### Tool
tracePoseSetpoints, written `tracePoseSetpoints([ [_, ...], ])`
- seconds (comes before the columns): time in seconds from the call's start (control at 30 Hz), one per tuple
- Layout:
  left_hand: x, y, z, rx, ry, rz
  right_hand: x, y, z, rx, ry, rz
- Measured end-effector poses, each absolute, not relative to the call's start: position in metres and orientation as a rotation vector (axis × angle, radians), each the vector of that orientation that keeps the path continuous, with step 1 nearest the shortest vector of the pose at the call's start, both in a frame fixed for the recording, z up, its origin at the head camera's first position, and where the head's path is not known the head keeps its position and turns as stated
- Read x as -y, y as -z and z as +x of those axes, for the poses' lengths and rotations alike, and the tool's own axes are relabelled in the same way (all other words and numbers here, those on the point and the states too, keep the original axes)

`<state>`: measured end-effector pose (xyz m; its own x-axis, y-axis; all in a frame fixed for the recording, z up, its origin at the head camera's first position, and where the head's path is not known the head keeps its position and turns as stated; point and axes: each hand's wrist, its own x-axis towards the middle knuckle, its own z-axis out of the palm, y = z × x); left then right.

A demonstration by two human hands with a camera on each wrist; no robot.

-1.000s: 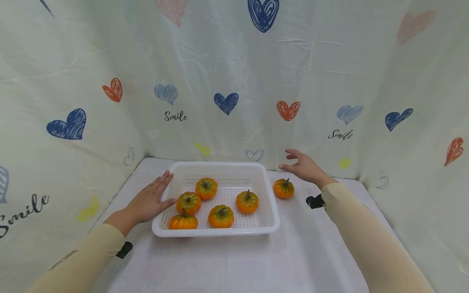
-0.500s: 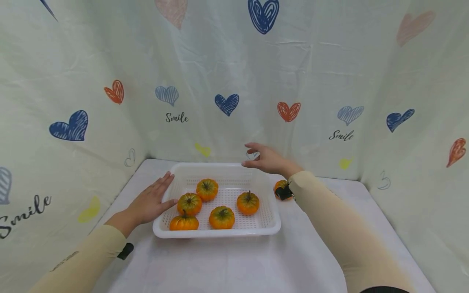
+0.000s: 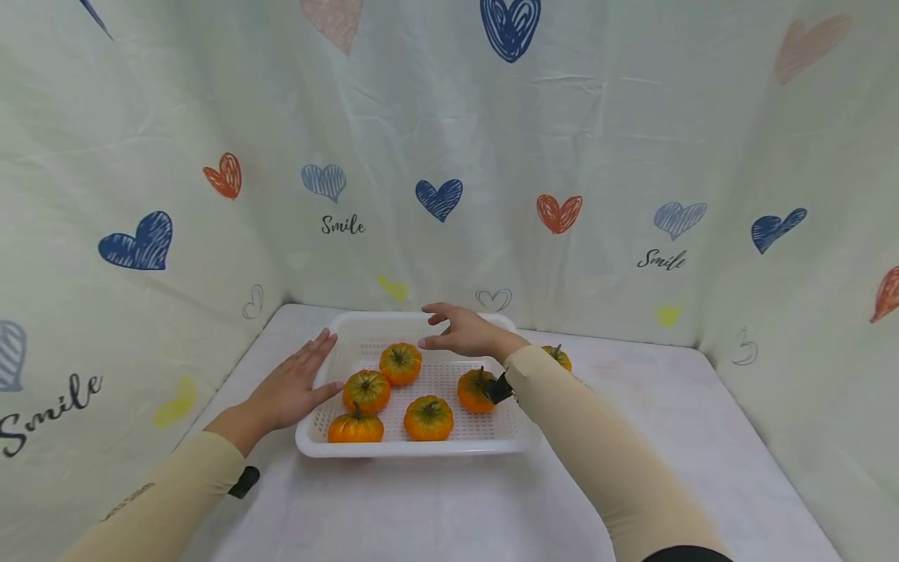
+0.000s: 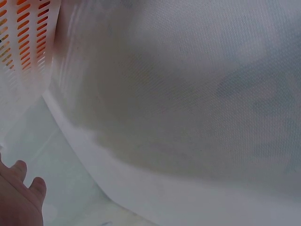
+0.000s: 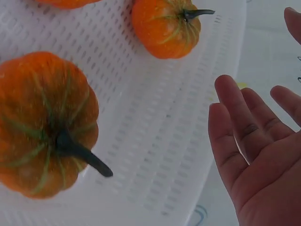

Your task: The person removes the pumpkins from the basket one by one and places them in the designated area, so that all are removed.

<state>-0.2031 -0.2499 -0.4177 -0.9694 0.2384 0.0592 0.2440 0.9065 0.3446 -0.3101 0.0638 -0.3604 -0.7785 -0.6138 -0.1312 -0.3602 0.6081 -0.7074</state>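
A white plastic basket (image 3: 421, 448) with slotted walls stands on the table, holding several small orange pumpkins. My left hand (image 3: 284, 386) rests on its left rim with the fingers straight. Over the back of the basket hangs my right hand (image 3: 467, 331), fingers loosely bent and nothing in them. Nearest to it is the back pumpkin (image 3: 400, 364); the right-hand pumpkin (image 3: 475, 390) sits below the wrist, partly covered by the black wrist strap. In the right wrist view, a large pumpkin (image 5: 42, 122) with a dark stem lies well apart from the open fingers.
Another pumpkin (image 3: 557, 357) lies on the table right of the basket, mostly hidden behind the right sleeve. A white cloth covers the table (image 3: 449, 507). A curtain (image 3: 597, 140) printed with hearts hangs behind and on both sides.
My right hand has moved left, from above the pumpkin outside the basket to over the basket's back part, and lower in the last half second. The left hand stays on the rim.
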Motion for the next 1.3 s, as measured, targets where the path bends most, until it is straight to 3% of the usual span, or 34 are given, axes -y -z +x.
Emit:
tracePoseSetpoints([
  [0.4,0.251,0.42,-0.204,3.046,0.555,-0.395,-0.041,0.391,-0.31,-2.423,0.913,-0.804],
  [1.3,0.251,0.42,-0.203,3.034,0.544,-0.394,-0.036,0.416,-0.307,-2.454,0.829,-0.694],
])
